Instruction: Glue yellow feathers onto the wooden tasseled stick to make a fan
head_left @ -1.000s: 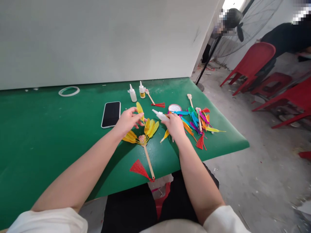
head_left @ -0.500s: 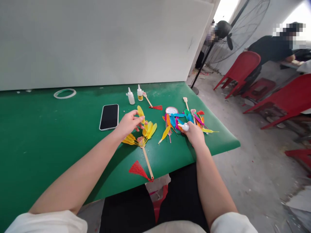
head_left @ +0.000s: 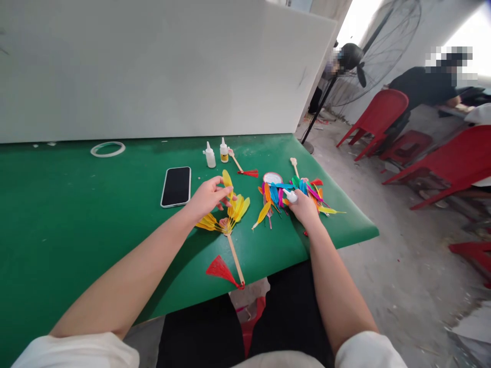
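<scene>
A yellow feather [head_left: 227, 179] stands up from the pinched fingers of my left hand [head_left: 209, 198], just above a fan. That feather fan [head_left: 235, 255] lies near the front edge, with yellow feathers spread from its pink head, a wooden handle and a red tassel [head_left: 220, 270]. My right hand [head_left: 306, 208] is wrapped round a small white glue bottle [head_left: 290, 196], its nozzle pointing left over a pile of coloured feathers [head_left: 274, 194]. A lone yellow feather [head_left: 261, 215] lies left of that pile.
Two glue bottles [head_left: 210, 155] stand at the back, beside a tasselled stick [head_left: 237, 162]. A phone [head_left: 176, 187] and a tape ring [head_left: 108, 149] lie to the left. Another wooden stick [head_left: 294, 166] is behind the pile. Red chairs [head_left: 378, 115], a fan and a person are at the right.
The view has shifted slightly. Both hands keep their grips on the feather and the glue bottle; the nozzle now tilts up a little more. The fan stays on the table.
</scene>
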Demonstrator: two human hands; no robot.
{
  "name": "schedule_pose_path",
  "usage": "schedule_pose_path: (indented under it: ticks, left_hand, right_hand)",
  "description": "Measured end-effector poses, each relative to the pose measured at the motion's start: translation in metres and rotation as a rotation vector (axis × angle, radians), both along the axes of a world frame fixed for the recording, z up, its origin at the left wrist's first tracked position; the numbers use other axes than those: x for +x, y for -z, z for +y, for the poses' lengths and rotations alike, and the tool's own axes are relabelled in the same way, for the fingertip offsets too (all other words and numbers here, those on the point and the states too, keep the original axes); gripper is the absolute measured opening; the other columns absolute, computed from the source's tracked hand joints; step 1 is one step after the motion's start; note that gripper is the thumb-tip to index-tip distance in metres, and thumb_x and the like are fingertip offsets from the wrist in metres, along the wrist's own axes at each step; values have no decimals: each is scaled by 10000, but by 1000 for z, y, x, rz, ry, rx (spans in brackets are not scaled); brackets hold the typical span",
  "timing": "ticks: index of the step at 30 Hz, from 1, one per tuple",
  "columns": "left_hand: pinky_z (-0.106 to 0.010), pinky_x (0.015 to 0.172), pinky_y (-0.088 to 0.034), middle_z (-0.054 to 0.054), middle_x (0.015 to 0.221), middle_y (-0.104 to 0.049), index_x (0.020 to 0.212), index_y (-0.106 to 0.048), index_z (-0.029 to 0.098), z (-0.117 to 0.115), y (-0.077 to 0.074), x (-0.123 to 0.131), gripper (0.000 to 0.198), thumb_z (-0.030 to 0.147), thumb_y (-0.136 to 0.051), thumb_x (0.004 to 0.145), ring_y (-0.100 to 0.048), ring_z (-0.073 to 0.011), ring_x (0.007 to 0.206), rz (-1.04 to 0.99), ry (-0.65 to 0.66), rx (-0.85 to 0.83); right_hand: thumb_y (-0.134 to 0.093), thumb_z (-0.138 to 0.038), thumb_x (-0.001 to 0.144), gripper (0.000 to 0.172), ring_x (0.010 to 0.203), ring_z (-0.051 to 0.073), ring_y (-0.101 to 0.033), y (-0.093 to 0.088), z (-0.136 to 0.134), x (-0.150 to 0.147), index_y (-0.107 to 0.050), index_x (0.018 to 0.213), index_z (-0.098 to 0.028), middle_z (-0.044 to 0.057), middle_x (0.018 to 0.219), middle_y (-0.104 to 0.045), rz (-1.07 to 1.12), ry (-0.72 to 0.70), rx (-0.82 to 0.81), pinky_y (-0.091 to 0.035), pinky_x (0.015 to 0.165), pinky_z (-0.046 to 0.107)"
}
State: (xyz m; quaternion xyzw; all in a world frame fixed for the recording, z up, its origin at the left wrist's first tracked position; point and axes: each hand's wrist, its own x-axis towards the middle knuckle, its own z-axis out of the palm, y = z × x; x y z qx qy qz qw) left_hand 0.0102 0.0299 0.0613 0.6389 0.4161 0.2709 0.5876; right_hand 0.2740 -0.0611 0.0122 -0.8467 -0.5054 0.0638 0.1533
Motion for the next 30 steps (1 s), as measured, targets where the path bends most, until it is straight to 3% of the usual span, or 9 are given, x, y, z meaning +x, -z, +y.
schedule_pose_path:
  ticks: [5,8,10,12,15,20,26,30]
  left_hand:
    - [-169,410,-421,-25,713,-659,854,-474,174,1,-1,-1,184,313,-566,777,-595,-109,520,-5,9,-6]
    - [-174,408,-422,-29,723,-661,849,-473,175,1,-2,-2,207,330,-582,765,-592,-111,514,-20,7,-1]
    - [-178,411,-425,-33,724,-661,854,-480,174,1,-3,-3,221,342,-587,759,-590,-112,514,-25,-1,-1]
    - [-180,416,-428,-34,723,-660,863,-489,173,1,-4,-3,224,346,-587,760,-590,-112,518,-27,-5,0]
    - [-181,422,-430,-32,724,-659,877,-497,177,1,-4,-4,226,350,-585,762,-594,-114,527,-25,7,3]
    - [-184,426,-430,-29,732,-658,865,-492,182,1,-4,-6,249,383,-592,756,-592,-115,534,-23,17,23]
    - [-188,424,-428,-33,728,-660,889,-503,180,2,-6,-8,307,404,-631,722,-592,-121,536,-46,12,26]
    - [-189,425,-427,-35,731,-663,882,-502,179,1,-7,-8,306,402,-633,719,-592,-121,535,-49,10,22]
  right_hand:
    - [-534,-272,689,169,658,167,-551,-4,-16,9,-514,841,-200,17,746,-604,94,15,96,-347,537,241]
    - [-543,-397,689,252,636,163,-538,-8,-32,32,-517,838,-196,14,735,-599,219,84,272,-371,558,256]
    - [-541,-434,685,264,643,172,-532,-10,-46,54,-527,818,-206,19,734,-594,180,184,345,-360,557,264]
    - [-565,-415,658,252,648,186,-517,-10,-60,76,-519,804,-215,21,708,-575,24,260,297,-326,538,267]
    - [-573,-377,640,208,613,183,-494,-4,-75,97,-498,755,-221,14,662,-548,-73,229,147,-295,521,263]
    - [-550,-337,642,157,595,172,-488,4,-81,98,-487,731,-223,4,644,-541,-12,219,93,-299,519,258]
    - [-576,-365,619,221,630,205,-504,-1,-81,93,-530,779,-219,30,665,-553,-24,514,262,-309,531,274]
    - [-580,-358,616,235,652,218,-517,-3,-76,88,-544,798,-214,42,692,-576,-13,529,336,-330,552,288]
